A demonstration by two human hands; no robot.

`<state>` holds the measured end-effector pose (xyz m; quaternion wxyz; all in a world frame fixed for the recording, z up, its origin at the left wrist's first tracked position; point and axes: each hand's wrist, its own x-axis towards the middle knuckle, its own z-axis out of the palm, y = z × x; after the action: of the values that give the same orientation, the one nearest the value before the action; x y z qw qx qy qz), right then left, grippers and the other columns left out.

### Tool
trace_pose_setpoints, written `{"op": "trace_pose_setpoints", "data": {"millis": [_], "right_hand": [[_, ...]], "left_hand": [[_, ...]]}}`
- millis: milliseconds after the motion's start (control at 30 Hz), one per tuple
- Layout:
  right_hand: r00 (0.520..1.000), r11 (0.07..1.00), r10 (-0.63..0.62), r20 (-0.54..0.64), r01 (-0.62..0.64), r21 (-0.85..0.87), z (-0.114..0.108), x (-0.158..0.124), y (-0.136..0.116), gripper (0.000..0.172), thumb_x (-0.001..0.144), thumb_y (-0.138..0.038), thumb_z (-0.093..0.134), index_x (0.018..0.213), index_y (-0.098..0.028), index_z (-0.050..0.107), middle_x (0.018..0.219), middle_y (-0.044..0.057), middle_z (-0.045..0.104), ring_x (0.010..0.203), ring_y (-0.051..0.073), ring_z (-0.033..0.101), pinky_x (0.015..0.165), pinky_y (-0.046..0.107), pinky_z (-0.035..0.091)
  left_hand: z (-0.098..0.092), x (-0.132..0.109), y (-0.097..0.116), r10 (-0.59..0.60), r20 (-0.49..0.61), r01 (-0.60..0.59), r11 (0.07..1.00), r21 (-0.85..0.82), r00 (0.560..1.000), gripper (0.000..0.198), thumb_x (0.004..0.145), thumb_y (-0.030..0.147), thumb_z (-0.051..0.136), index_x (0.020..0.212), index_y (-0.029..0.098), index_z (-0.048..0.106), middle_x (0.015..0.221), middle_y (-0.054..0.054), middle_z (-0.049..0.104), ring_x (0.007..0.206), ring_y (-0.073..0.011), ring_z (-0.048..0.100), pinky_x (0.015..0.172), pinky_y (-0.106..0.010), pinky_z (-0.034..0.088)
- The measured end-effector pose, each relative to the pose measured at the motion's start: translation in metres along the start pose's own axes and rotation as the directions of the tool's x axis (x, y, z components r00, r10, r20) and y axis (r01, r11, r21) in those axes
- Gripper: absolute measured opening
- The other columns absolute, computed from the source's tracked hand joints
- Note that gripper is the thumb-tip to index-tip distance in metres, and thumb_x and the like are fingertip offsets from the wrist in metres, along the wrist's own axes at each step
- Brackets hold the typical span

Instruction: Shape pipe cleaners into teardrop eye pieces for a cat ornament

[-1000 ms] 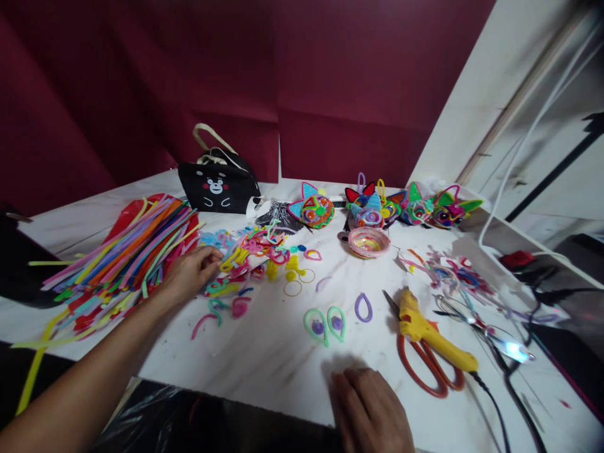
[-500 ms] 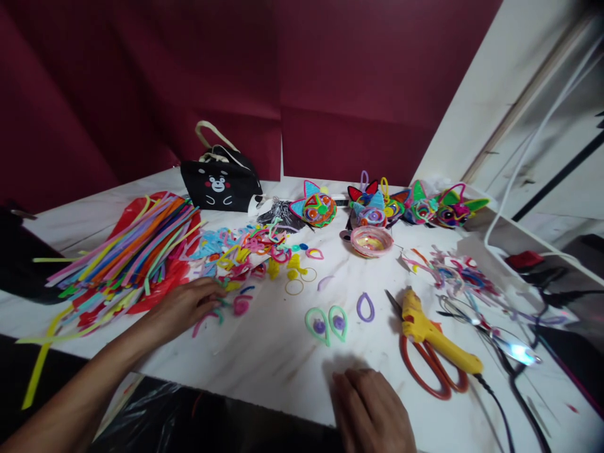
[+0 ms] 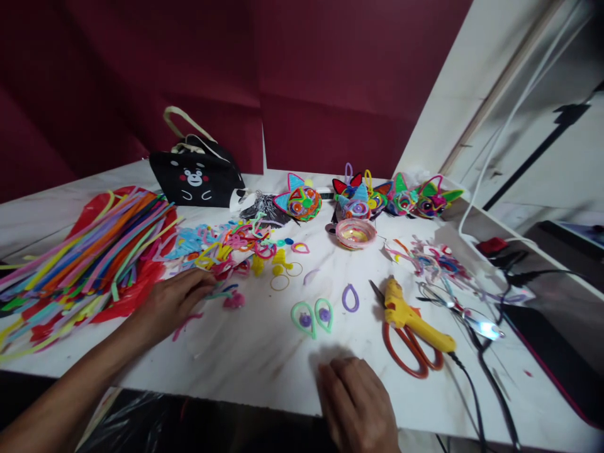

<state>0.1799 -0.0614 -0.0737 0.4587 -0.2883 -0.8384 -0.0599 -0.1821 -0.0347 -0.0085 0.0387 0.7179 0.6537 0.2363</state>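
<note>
My left hand (image 3: pixel 174 301) lies spread on curled pipe cleaners (image 3: pixel 232 298), centre left; my right hand (image 3: pixel 356 402) rests flat, empty, bottom centre.

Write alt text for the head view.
A person's left hand rests on a scatter of bent pipe-cleaner pieces on a white table; the right hand lies flat at the near edge. Left lie straight pipe cleaners, right a glue gun and scissors.
</note>
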Motion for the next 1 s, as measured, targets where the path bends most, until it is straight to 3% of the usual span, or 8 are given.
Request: {"op": "trace_pose_setpoints", "data": {"millis": [133, 233, 467, 567, 700, 900, 1000], "right_hand": [[1.000, 1.000, 0.000, -0.014, 0.000, 0.000, -0.001, 0.002, 0.000, 0.015, 0.086, -0.003, 0.057, 0.095, -0.007, 0.068, 0.078, 0.011, 0.064, 0.071, 0.019, 0.056, 0.064, 0.032, 0.050], [1.000, 1.000, -0.016, -0.019, 0.016, -0.017, -0.001, 0.002, 0.001, 0.014, 0.087, -0.005, 0.056, 0.095, -0.007, 0.068, 0.078, 0.011, 0.065, 0.071, 0.019, 0.057, 0.064, 0.032, 0.050], [0.997, 0.999, 0.000, -0.076, -0.003, -0.045, 0.002, 0.003, -0.001, 0.013, 0.089, -0.008, 0.056, 0.089, -0.010, 0.069, 0.075, 0.009, 0.065, 0.067, 0.017, 0.059, 0.062, 0.031, 0.049], [1.000, 0.999, 0.007, -0.017, -0.008, -0.045, 0.000, 0.004, -0.002, 0.010, 0.088, -0.008, 0.059, 0.090, -0.010, 0.069, 0.077, 0.009, 0.066, 0.068, 0.017, 0.059, 0.063, 0.030, 0.050], [1.000, 0.995, 0.015, -0.018, -0.017, -0.094, 0.003, 0.003, -0.001, 0.007, 0.086, -0.008, 0.062, 0.087, -0.011, 0.068, 0.074, 0.008, 0.066, 0.065, 0.016, 0.057, 0.061, 0.029, 0.048], [0.982, 0.993, 0.029, -0.189, -0.050, -0.108, 0.018, 0.000, 0.000, 0.018, 0.092, -0.011, 0.055, 0.079, -0.015, 0.067, 0.068, 0.005, 0.064, 0.061, 0.015, 0.056, 0.058, 0.028, 0.045], [0.986, 0.994, 0.028, -0.163, -0.045, -0.101, 0.017, 0.001, 0.000, 0.016, 0.091, -0.010, 0.057, 0.079, -0.014, 0.066, 0.068, 0.005, 0.064, 0.061, 0.014, 0.057, 0.057, 0.027, 0.045]], "left_hand": [[0.003, 0.016, 0.029, -0.055, 0.032, 0.056, 0.997, -0.058, 0.998, 0.034, 0.090, 0.048, 0.048, 0.101, 0.022, 0.068, 0.103, -0.005, 0.072, 0.091, -0.0208, 0.066, 0.081, -0.030, 0.049], [0.010, 0.028, 0.048, -0.032, 0.066, 0.039, 0.994, -0.106, 0.997, 0.034, 0.089, 0.045, 0.048, 0.099, 0.021, 0.069, 0.099, -0.004, 0.072, 0.086, -0.0200, 0.067, 0.079, -0.029, 0.050], [0.029, 0.044, 0.070, -0.095, 0.233, 0.143, 0.970, -0.196, 0.968, 0.029, 0.088, 0.039, 0.044, 0.094, 0.018, 0.063, 0.065, 0.002, 0.060, 0.055, -0.0138, 0.058, 0.056, -0.023, 0.042], [0.036, 0.050, 0.071, -0.109, 0.286, 0.179, 0.956, -0.232, 0.952, 0.027, 0.088, 0.038, 0.042, 0.093, 0.018, 0.060, 0.058, 0.004, 0.053, 0.048, -0.0123, 0.053, 0.051, -0.022, 0.037], [0.045, 0.061, 0.067, -0.068, 0.277, 0.122, 0.976, -0.183, 0.958, 0.027, 0.088, 0.035, 0.044, 0.097, 0.018, 0.062, 0.060, 0.004, 0.053, 0.053, -0.0133, 0.052, 0.053, -0.023, 0.033], [0.051, 0.076, 0.076, 0.003, 0.243, 0.023, 0.994, -0.105, 0.970, 0.024, 0.092, 0.034, 0.042, 0.096, 0.020, 0.062, 0.076, -0.001, 0.063, 0.069, -0.0165, 0.059, 0.061, -0.025, 0.037], [0.057, 0.082, 0.081, 0.038, 0.236, -0.023, 0.997, -0.067, 0.971, 0.025, 0.095, 0.032, 0.040, 0.099, 0.021, 0.062, 0.082, -0.002, 0.066, 0.076, -0.0179, 0.061, 0.066, -0.026, 0.040]]}}
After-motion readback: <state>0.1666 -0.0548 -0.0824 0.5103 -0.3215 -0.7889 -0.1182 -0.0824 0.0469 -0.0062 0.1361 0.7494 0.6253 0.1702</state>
